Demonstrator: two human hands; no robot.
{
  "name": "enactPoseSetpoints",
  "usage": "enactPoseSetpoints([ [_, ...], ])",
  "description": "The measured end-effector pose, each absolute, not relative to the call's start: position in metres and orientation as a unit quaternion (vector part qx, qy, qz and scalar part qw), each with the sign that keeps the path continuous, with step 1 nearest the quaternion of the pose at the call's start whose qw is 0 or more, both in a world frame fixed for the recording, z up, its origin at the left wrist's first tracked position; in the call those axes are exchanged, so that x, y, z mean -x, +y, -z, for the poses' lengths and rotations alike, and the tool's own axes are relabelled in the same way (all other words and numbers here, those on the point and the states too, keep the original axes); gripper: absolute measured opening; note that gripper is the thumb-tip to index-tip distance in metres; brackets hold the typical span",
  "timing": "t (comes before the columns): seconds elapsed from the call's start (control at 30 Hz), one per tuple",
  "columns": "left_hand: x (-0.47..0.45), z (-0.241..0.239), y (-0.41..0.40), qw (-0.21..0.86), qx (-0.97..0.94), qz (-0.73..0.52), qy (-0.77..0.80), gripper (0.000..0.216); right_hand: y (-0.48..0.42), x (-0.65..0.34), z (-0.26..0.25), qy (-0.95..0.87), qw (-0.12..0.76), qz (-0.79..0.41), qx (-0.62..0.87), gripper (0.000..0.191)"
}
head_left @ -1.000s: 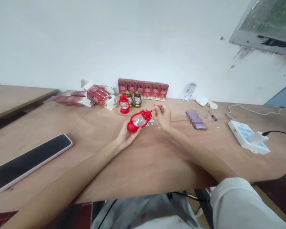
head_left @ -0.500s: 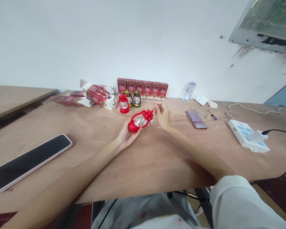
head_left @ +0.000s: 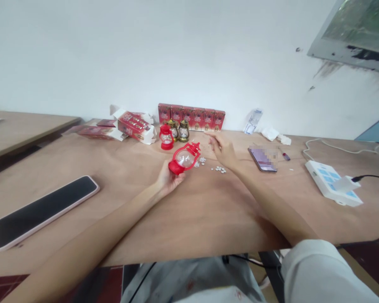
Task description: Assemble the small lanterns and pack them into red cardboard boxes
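Observation:
My left hand (head_left: 168, 180) grips a small red toy lantern (head_left: 183, 158) by its base, tilted with the top toward the right. My right hand (head_left: 223, 150) hovers just right of the lantern, fingers loosely spread and blurred, holding nothing that I can see. Several small white button cells (head_left: 220, 169) lie scattered on the wooden table (head_left: 196, 210) under and beside that hand. Three more little lanterns, one red (head_left: 166, 138) and two gold (head_left: 180, 131), stand behind.
A row of red boxes (head_left: 192, 117) lines the wall, with opened boxes (head_left: 133, 125) to their left. A dark phone (head_left: 41, 210) lies at the left, another phone (head_left: 263, 157) and a small screwdriver (head_left: 284, 155) at the right, and a white power strip (head_left: 333, 183) with cables far right.
My right hand has left the lantern's top and moved right and outward, its fingers opening. The left hand has tilted the lantern slightly more upright.

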State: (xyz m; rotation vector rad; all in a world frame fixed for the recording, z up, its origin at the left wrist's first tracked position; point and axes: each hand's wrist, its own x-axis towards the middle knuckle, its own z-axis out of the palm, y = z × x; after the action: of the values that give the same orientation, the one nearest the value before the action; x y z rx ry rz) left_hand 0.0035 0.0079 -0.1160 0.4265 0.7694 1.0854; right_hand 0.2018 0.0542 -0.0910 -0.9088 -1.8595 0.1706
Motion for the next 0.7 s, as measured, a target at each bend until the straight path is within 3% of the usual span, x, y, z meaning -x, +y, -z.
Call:
enactPoseSetpoints([
  [0.43,-0.0042,0.1215,0.0102,0.729,-0.260,-0.511,0.375,0.018,0.0547,-0.2117,0.0819,-0.836,0.437,-0.011,0.333,0.021],
  [0.7,-0.0045,0.1251,0.0091,0.725,-0.310,-0.500,0.359,0.023,0.0572,-0.2131,0.0819,-0.823,0.440,-0.072,0.351,0.017],
])
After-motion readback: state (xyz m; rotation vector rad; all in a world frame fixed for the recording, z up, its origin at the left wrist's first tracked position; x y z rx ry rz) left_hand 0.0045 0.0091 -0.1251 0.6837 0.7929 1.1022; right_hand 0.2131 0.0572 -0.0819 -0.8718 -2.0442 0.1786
